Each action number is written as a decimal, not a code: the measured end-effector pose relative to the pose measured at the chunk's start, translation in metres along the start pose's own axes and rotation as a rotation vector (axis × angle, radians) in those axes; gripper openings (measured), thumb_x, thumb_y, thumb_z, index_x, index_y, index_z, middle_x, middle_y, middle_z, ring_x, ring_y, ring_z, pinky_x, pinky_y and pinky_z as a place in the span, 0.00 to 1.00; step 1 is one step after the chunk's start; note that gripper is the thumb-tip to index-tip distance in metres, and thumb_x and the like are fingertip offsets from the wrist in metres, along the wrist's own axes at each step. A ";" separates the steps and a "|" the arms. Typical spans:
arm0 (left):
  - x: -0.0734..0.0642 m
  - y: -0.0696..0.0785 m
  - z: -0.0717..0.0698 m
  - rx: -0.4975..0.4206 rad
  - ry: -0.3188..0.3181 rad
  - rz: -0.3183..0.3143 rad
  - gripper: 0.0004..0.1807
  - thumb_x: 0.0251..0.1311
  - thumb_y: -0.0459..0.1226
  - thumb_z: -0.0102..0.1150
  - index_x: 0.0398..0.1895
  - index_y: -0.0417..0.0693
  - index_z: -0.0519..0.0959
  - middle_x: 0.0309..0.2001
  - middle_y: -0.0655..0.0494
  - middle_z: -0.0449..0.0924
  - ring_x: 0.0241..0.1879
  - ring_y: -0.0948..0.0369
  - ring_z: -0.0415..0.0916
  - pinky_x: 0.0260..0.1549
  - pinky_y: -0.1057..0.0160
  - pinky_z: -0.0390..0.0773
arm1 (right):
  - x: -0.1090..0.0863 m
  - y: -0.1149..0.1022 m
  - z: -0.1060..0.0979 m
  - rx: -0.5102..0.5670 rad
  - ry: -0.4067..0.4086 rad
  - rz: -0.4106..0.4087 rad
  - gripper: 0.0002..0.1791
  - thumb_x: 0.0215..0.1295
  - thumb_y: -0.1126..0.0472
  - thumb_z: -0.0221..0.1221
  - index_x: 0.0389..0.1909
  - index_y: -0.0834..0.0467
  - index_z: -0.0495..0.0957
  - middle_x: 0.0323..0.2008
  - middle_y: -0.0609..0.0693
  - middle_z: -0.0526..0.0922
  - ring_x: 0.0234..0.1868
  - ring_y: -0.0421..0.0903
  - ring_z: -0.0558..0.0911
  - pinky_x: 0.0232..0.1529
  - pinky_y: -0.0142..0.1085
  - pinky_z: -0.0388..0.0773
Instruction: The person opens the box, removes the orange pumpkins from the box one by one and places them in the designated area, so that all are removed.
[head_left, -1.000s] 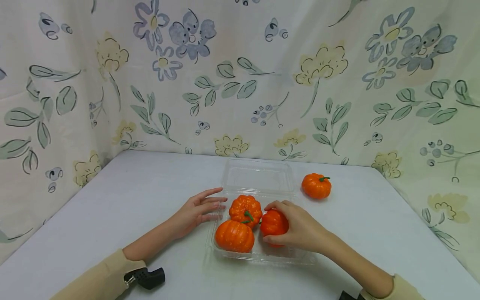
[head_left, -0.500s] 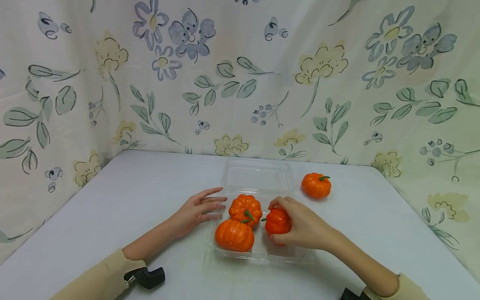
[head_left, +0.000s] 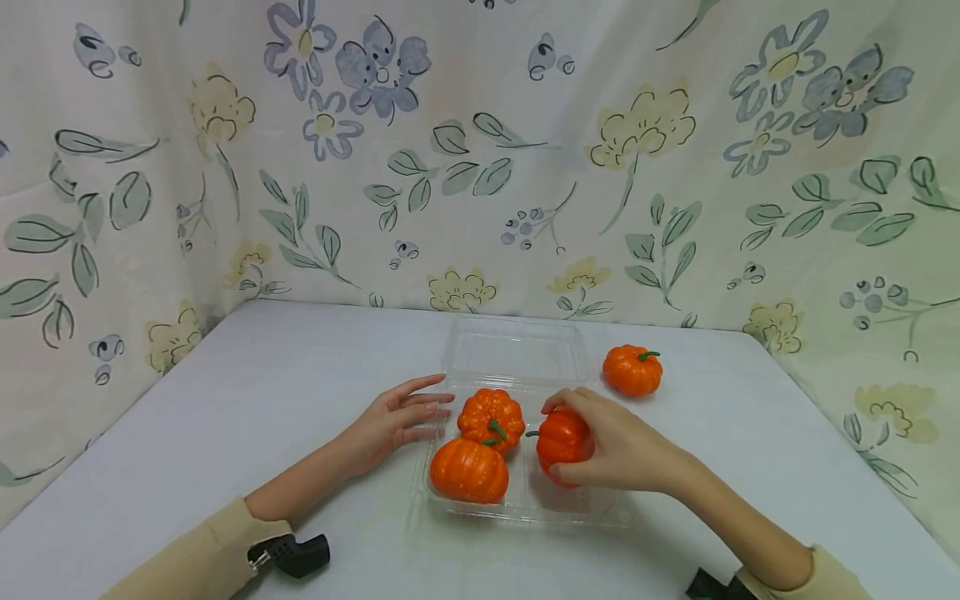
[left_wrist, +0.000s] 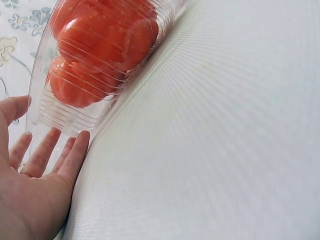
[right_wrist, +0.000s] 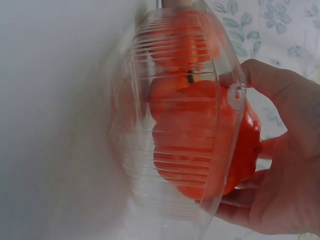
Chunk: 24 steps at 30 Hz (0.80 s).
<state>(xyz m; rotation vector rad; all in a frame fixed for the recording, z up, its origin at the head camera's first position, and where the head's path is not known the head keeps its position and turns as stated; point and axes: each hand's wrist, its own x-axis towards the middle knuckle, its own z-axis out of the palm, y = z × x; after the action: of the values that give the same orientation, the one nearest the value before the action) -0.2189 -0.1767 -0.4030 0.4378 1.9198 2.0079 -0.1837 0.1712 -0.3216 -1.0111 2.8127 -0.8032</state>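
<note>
A clear plastic clamshell box (head_left: 525, 513) lies open on the white table, its lid (head_left: 517, 352) folded back to the far side. Two small orange pumpkins with green stems sit in the box's left half, the back pumpkin (head_left: 489, 417) and the front pumpkin (head_left: 468, 472). My right hand (head_left: 626, 450) grips a redder pumpkin (head_left: 562, 440) in the right half, fingers behind it and thumb in front, stem toward the left. In the right wrist view, this pumpkin (right_wrist: 247, 145) shows partly through the ribbed wall. My left hand (left_wrist: 37, 195) has its fingers spread at the box's left wall.
One more orange pumpkin (head_left: 630, 372) stands on the table behind the box, to the right. A floral curtain (head_left: 465, 167) hangs along the table's back edge. Black camera mounts show at both wrists, the left mount (head_left: 296, 556) close above the table.
My right hand has shifted right with the redder pumpkin, away from the other two, and the gap between them has widened. My left hand has stayed in place.
</note>
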 end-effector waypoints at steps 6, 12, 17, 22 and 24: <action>0.000 0.000 0.000 -0.002 -0.001 0.000 0.35 0.80 0.38 0.53 0.83 0.38 0.54 0.76 0.32 0.66 0.72 0.42 0.71 0.64 0.52 0.81 | -0.002 0.003 -0.009 0.024 -0.020 -0.019 0.30 0.59 0.52 0.75 0.61 0.53 0.78 0.57 0.46 0.83 0.56 0.47 0.81 0.53 0.41 0.85; 0.000 0.000 0.000 -0.003 -0.003 0.002 0.36 0.80 0.38 0.53 0.83 0.38 0.54 0.76 0.31 0.66 0.72 0.42 0.72 0.64 0.52 0.81 | -0.004 0.003 -0.020 0.049 -0.046 -0.033 0.31 0.60 0.51 0.74 0.62 0.54 0.77 0.57 0.47 0.84 0.57 0.50 0.81 0.54 0.43 0.85; 0.000 0.000 0.000 -0.002 -0.003 0.002 0.36 0.80 0.38 0.53 0.83 0.38 0.54 0.76 0.31 0.66 0.72 0.42 0.72 0.63 0.53 0.81 | -0.007 0.004 -0.028 0.067 -0.058 -0.018 0.31 0.61 0.50 0.74 0.63 0.53 0.77 0.58 0.46 0.83 0.57 0.48 0.81 0.53 0.41 0.84; 0.000 0.000 -0.001 -0.002 -0.005 0.004 0.35 0.80 0.38 0.52 0.83 0.38 0.54 0.76 0.31 0.65 0.72 0.42 0.72 0.64 0.52 0.81 | -0.009 0.006 -0.036 0.095 -0.066 -0.013 0.31 0.61 0.50 0.74 0.63 0.52 0.77 0.60 0.47 0.81 0.57 0.49 0.79 0.51 0.38 0.84; 0.000 0.000 -0.001 -0.003 -0.006 0.004 0.35 0.80 0.38 0.52 0.83 0.38 0.54 0.76 0.31 0.65 0.72 0.42 0.72 0.64 0.52 0.81 | -0.010 0.006 -0.039 0.105 -0.074 -0.012 0.31 0.61 0.50 0.74 0.64 0.52 0.77 0.60 0.48 0.81 0.58 0.50 0.79 0.50 0.38 0.84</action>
<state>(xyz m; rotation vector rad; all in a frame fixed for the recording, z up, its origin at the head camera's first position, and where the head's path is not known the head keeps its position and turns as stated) -0.2193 -0.1773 -0.4034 0.4472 1.9130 2.0097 -0.1873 0.1992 -0.2926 -1.0205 2.6748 -0.8859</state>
